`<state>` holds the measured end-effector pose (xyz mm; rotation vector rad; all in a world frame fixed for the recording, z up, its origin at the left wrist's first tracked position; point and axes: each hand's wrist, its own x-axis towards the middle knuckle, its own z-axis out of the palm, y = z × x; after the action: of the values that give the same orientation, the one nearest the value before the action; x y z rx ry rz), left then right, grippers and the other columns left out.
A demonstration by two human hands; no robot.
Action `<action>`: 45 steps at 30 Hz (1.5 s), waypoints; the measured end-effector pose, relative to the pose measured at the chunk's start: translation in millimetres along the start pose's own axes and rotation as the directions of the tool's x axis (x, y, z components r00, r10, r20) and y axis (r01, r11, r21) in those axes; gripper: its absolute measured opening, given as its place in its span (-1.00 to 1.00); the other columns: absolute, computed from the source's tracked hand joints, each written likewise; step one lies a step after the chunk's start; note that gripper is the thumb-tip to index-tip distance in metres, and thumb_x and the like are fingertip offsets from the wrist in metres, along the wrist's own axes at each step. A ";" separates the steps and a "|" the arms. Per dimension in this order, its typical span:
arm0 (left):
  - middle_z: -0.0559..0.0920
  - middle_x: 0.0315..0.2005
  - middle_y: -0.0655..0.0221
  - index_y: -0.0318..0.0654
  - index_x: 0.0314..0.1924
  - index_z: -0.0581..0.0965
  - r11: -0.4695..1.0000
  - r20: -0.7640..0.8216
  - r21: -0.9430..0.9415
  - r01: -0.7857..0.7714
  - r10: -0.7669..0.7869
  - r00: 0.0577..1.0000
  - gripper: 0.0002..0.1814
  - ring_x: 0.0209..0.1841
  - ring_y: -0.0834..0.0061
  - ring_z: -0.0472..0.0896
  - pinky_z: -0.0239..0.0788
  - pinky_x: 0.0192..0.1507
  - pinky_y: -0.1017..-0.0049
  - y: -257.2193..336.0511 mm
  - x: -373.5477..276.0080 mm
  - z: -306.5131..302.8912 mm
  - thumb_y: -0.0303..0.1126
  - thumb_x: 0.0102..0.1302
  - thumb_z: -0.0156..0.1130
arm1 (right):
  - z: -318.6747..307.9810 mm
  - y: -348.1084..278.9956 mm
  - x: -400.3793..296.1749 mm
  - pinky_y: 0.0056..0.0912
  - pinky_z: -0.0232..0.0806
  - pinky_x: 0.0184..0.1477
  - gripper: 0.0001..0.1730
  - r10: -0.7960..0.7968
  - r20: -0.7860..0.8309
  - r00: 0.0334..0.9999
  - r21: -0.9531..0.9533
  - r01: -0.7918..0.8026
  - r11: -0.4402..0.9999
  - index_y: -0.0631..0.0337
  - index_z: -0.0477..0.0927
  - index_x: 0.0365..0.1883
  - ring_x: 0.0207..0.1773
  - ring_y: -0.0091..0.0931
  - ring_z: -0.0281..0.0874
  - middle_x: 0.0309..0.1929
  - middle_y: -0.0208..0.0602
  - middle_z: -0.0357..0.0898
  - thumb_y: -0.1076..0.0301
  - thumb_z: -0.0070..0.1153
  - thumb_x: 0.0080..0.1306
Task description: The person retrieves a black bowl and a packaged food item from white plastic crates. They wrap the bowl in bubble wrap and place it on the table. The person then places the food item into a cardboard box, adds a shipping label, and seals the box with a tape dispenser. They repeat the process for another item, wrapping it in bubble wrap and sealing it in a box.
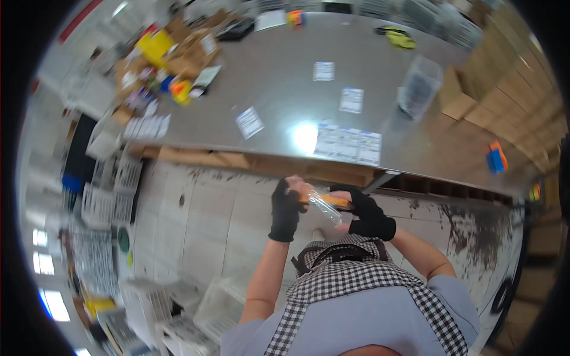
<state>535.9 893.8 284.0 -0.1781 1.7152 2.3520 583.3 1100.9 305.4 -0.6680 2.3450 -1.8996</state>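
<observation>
My left hand (286, 207), in a black fingerless glove, grips one end of an orange item (337, 201) and clear plastic film (325, 207). My right hand (368, 213), gloved the same way, holds the other end of the orange item. The plastic lies slantwise across the front of the orange item, which is partly hidden by fingers and film; its exact kind is unclear. Both hands are in front of my checked apron (352, 271), just short of the metal-topped table (276, 84). Printed labels (348, 143) lie side by side near the table's edge, beyond my hands.
More label sheets (249, 122) lie about the table. A clear plastic bin (420, 89) stands at right, near stacked cardboard boxes (503, 98). A blue-and-orange tape dispenser (495, 158) sits at the right end. Packages (187, 58) crowd the left end. White crates (109, 204) stand on the floor.
</observation>
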 end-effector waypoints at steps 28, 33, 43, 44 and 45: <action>0.58 -0.38 0.32 -0.19 -0.41 0.48 -0.135 0.788 0.604 -0.785 0.252 0.562 -0.93 -0.34 0.23 0.57 0.40 -0.36 0.33 -13.5 289.1 362.6 -0.42 0.09 0.17 | -495.6 91.6 128.6 -0.49 0.37 -0.19 -0.81 -0.127 0.049 0.991 -0.400 0.136 0.906 0.26 0.56 -0.31 -0.31 -0.50 0.52 -0.37 -0.29 0.55 0.56 0.08 0.06; 0.61 -0.34 0.32 -0.17 -0.34 0.52 -0.127 0.836 0.525 -0.842 0.265 0.481 -0.91 -0.38 0.24 0.59 0.42 -0.39 0.39 -9.3 305.0 363.2 -0.45 0.10 0.16 | -436.6 118.0 188.9 -0.25 0.37 -0.14 -0.71 0.551 0.343 0.760 -0.830 -0.029 0.557 0.16 0.58 -0.22 -0.20 -0.27 0.55 -0.24 -0.21 0.60 0.42 0.00 0.05; 0.62 -0.24 0.14 -0.26 -0.29 0.56 -0.139 0.850 0.433 -0.891 0.393 0.352 -0.86 -0.29 0.16 0.61 0.45 -0.28 0.38 -17.3 320.0 347.1 -0.49 0.10 0.16 | -427.5 153.1 166.5 -0.16 0.37 -0.19 -0.81 0.222 0.332 0.917 -0.865 0.202 0.459 0.25 0.63 -0.42 -0.27 -0.14 0.57 -0.40 -0.13 0.61 0.36 0.07 0.06; 0.62 -0.26 0.14 -0.29 -0.27 0.56 -0.232 0.880 0.406 -0.884 0.359 0.310 -0.85 -0.29 0.16 0.61 0.44 -0.26 0.38 -18.9 319.3 355.5 -0.49 0.12 0.15 | -420.8 171.1 158.6 -0.15 0.37 -0.19 -0.72 0.240 0.227 0.944 -0.940 0.147 0.309 0.29 0.64 -0.44 -0.27 -0.14 0.57 -0.40 -0.08 0.61 0.23 0.05 0.12; 0.62 -0.24 0.14 -0.29 -0.23 0.56 -0.195 0.855 0.460 -0.866 0.361 0.373 -0.82 -0.27 0.17 0.60 0.44 -0.24 0.37 -26.1 321.0 352.4 -0.49 0.13 0.16 | -410.4 156.6 152.1 -0.17 0.38 -0.18 -0.61 0.289 -0.070 0.955 -0.805 -0.226 0.548 0.27 0.65 -0.42 -0.23 -0.15 0.57 -0.36 0.00 0.59 0.10 -0.03 0.19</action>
<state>243.9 1271.3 295.6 1.8042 2.9137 0.7554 274.4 1448.0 292.4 -0.3429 2.9857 -0.5694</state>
